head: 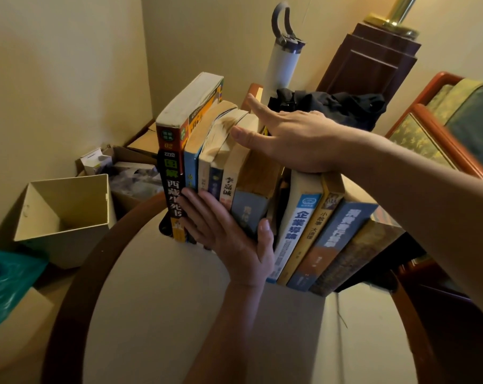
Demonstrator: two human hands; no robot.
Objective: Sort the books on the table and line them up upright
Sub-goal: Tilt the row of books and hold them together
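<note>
The left hand's fingers [200,212] are straight and held close together, laid flat against the spines of the row of books [251,189] standing upright on the round table [157,286]; the thumb points up at 12 o'clock against a blue spine. From there the left hand [232,239] runs back through a bent wrist into a forearm that leaves toward 6 o'clock. The right hand's fingers [258,106] are extended and slightly spread, lying palm down over the top edges of the middle books, thumb tip on the yellowed pages. The right hand [298,139] leads to a forearm stretching off toward 4 o'clock. Neither hand grips anything; both press flat. The tallest book, with a dark spine [171,173], stands at the left end of the row. A white bottle [283,62] stands behind at 12 o'clock, and a cream bin [66,217] sits at 9 o'clock.
</note>
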